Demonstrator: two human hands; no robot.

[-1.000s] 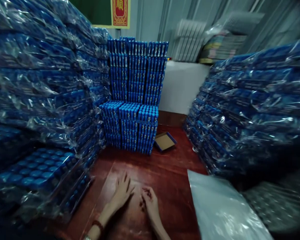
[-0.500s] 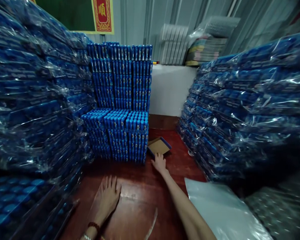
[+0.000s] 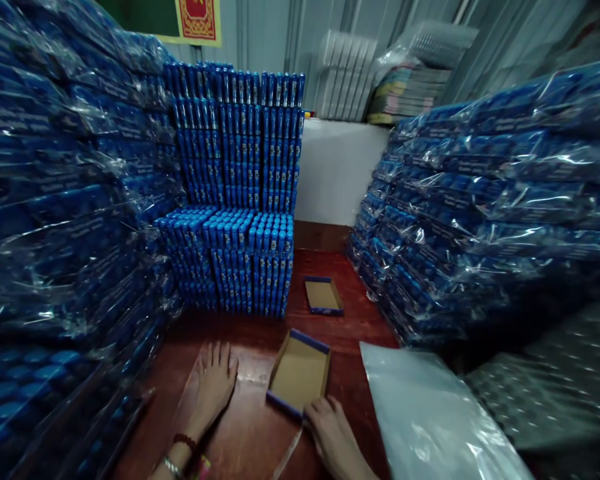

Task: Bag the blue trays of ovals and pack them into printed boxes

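Observation:
My left hand (image 3: 214, 385) lies flat on the red-brown table (image 3: 253, 437), fingers spread, holding nothing. My right hand (image 3: 333, 435) has its fingers curled on the near edge of an open shallow cardboard tray (image 3: 299, 373) with blue rims, which sits just right of the left hand. A second, smaller blue-rimmed tray (image 3: 323, 295) lies farther back on the table. Behind both stands a stepped stack of small blue boxes (image 3: 240, 193).
Tall piles of blue boxes wrapped in clear plastic rise on the left (image 3: 65, 200) and on the right (image 3: 485, 193). A glossy plastic sheet (image 3: 430, 420) covers the near right of the table. A white block (image 3: 337, 167) with stacked paper goods stands at the back.
My right hand reached to the far tray, then came back near me with a cardboard tray, which now lies in front of me. A smaller tray stays at the back. The left hand stayed flat.

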